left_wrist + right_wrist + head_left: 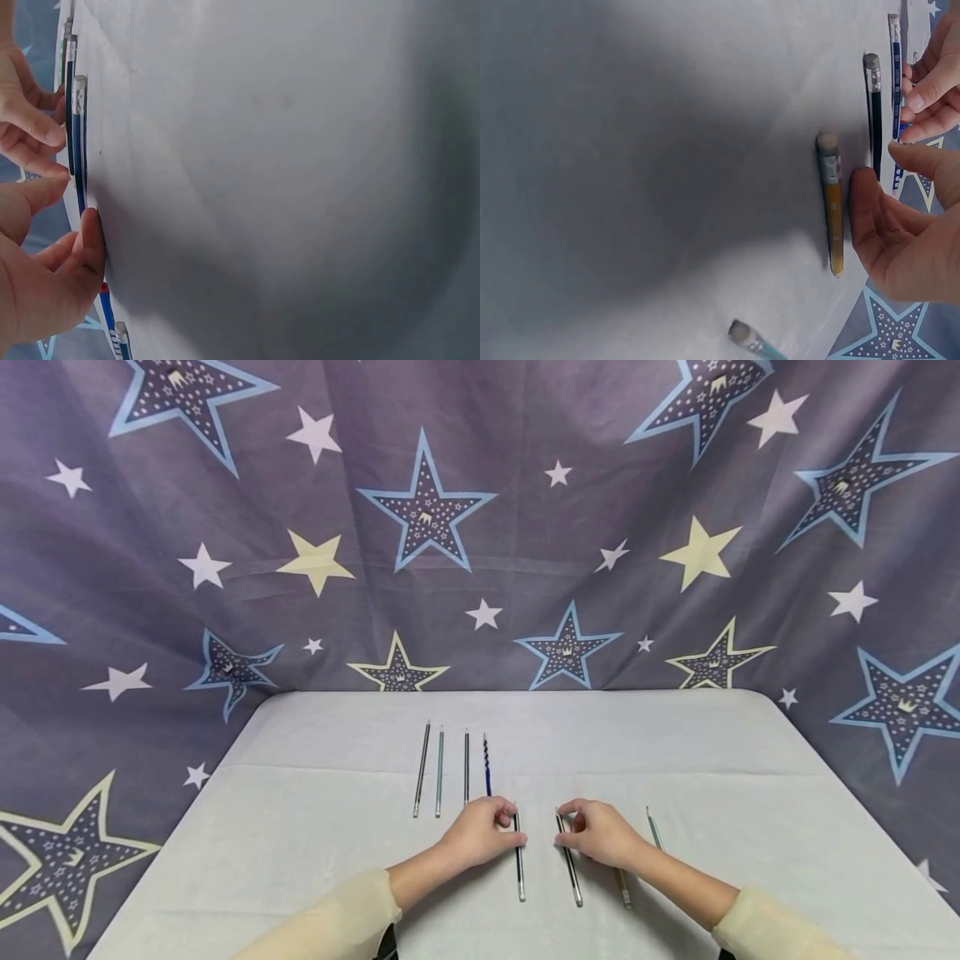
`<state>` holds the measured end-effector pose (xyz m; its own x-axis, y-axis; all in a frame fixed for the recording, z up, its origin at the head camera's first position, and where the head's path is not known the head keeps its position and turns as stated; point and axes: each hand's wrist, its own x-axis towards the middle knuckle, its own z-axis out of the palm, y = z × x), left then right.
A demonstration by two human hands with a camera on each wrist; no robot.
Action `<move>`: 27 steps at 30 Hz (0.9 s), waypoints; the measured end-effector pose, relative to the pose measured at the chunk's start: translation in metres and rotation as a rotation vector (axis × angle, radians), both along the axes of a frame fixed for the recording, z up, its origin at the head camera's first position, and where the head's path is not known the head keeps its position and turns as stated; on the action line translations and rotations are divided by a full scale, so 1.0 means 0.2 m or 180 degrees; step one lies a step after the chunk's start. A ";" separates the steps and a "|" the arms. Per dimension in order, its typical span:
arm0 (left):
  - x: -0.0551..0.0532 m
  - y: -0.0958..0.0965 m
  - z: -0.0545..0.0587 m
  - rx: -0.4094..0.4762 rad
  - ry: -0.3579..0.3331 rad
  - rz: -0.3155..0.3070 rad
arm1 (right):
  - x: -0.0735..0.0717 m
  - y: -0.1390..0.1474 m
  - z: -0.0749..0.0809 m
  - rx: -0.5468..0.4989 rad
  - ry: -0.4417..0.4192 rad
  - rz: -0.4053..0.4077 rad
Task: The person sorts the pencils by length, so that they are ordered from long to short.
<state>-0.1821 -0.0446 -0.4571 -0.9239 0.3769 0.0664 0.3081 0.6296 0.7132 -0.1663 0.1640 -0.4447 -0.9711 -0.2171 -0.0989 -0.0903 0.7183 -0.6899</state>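
Head view: eight pencils on the counter (315,843), all more or less lengthwise, points away from the person, two hands working mid-row.

Left hand (480,831): thumb and finger pinched on the dark blue pencil (520,870), near its sharpened end; eraser end sticks out toward the person. Right hand (600,835): same kind of light pinch on the black pencil (570,864), next one over. Both held pencils look to be lying on or very near the surface; can't tell if there's any lift. Gap between them, not touching.

Status, my read: row-laying job, about half to two-thirds through. Left part looks done: far-left dark pencil (422,768), left teal pencil (439,772), third dark pencil (467,768), blue patterned pencil (488,777), near-parallel, apart, none held. Near ends of the last two are behind the left hand.

Left to do: the held pair sits closer to the person than those four, so probably needs placing. Yellow pencil (833,225) beside the right hand and right teal pencil (655,828) by the right forearm are loose, the teal one clearly slanted. Likely both pending.
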 end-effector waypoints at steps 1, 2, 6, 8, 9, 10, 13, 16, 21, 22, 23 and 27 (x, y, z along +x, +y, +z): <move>0.00 0.00 0.00 -0.0023 0.0042 -0.0004 | 0.00 0.00 0.00 0.0009 0.0007 -0.0009; 0.00 0.01 -0.01 -0.0050 0.0082 0.0001 | 0.00 0.00 0.00 0.0016 0.0007 -0.0017; 0.00 0.02 -0.01 -0.0144 0.0164 0.0047 | 0.01 -0.01 -0.01 -0.0010 0.0008 -0.0027; 0.00 0.02 -0.01 -0.0197 0.0171 0.0081 | 0.01 -0.02 -0.01 -0.0042 -0.0001 -0.0026; 0.00 0.02 -0.01 -0.0220 0.0169 0.0092 | 0.01 -0.02 0.00 -0.0051 -0.0001 -0.0021; 0.00 0.02 -0.01 -0.0241 0.0168 0.0105 | 0.01 -0.02 0.00 -0.0050 -0.0007 -0.0029; 0.00 0.03 0.00 -0.0269 0.0177 0.0122 | 0.02 -0.03 0.00 -0.0040 -0.0035 -0.0031; 0.00 0.03 0.00 -0.0233 0.0154 0.0139 | 0.02 -0.03 0.00 -0.0015 -0.0058 -0.0055; 0.00 0.02 0.00 -0.0173 0.0070 0.0163 | 0.02 -0.05 0.00 0.0038 -0.0066 -0.0143; 0.00 0.02 0.00 -0.0158 0.0041 0.0167 | 0.02 -0.05 0.00 0.0052 -0.0066 -0.0164; 0.00 0.02 0.00 -0.0143 0.0026 0.0165 | 0.02 -0.05 0.00 0.0056 -0.0069 -0.0180; 0.00 0.01 -0.01 -0.0021 -0.0069 0.0167 | 0.03 -0.05 -0.01 0.0073 -0.0040 -0.0198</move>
<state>-0.1822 -0.0429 -0.4583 -0.9436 0.3282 0.0439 0.2591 0.6491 0.7152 -0.1605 0.1531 -0.4459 -0.9813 -0.1537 -0.1155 -0.0363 0.7379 -0.6739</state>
